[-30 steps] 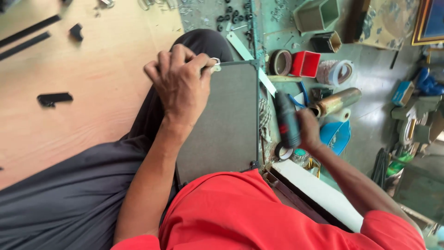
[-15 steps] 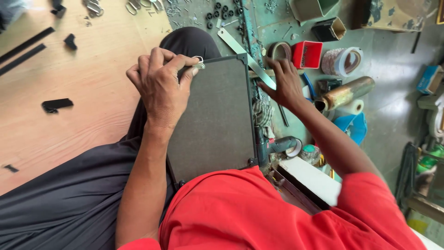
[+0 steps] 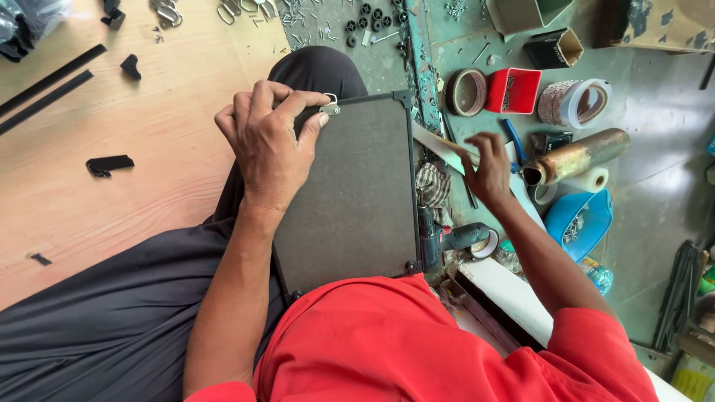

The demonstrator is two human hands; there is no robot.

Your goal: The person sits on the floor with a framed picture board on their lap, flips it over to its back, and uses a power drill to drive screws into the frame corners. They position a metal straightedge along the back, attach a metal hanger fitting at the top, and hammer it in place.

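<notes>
Grey panel (image 3: pixel 357 193) — left hand (image 3: pixel 268 149) pins its metal hanger (image 3: pixel 329 108).

**Boxes and packets around your floor**

Right of centre at the top of the frame you have a small red box (image 3: pixel 512 90) with dark print on its side, standing open-topped. Just above and to its right lies a small black carton (image 3: pixel 553 48), its brown open end turned rightward. In the upper right corner a flat piece of brown cardboard (image 3: pixel 659 22) shows. At the lower right edge sits a yellow packet (image 3: pixel 694 378), perhaps labelled; it's cropped.
</notes>
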